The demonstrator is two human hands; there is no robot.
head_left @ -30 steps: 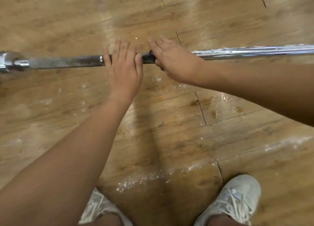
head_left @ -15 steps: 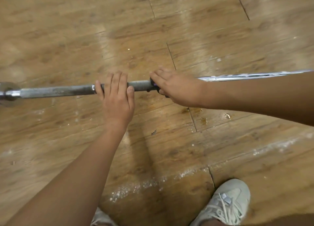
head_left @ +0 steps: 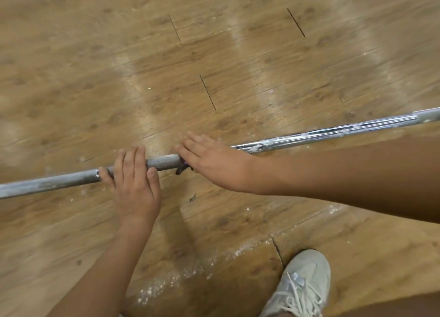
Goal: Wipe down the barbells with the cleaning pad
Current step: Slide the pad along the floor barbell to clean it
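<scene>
Barbell: your barbell (head_left: 164, 161) runs low across the wooden floor (head_left: 214, 54), from the left edge up to the right edge. It is dull grey and knurled on the left, shiny with white smears (head_left: 309, 135) on the right.
Left hand: your left hand (head_left: 134, 188) lies over the grey stretch, fingers nearly straight across the top, fingertips showing past the far side, thumb resting on the near side.
Right hand: just beside it, your right hand (head_left: 214, 161) is laid flat over the bar with fingers extended and close together. The thumb is out of sight.
Cleaning pad: the dark cleaning pad (head_left: 181, 167) peeks out under your right hand's fingers, pressed against the bar, and most of it is covered.
Gap: a short piece of knurled bar shows between your two hands.
Floor: white specks (head_left: 181, 278) trail along a plank seam near you.
Foot: one pale laced shoe (head_left: 302, 285) stands at the bottom right, well apart from the bar.
</scene>
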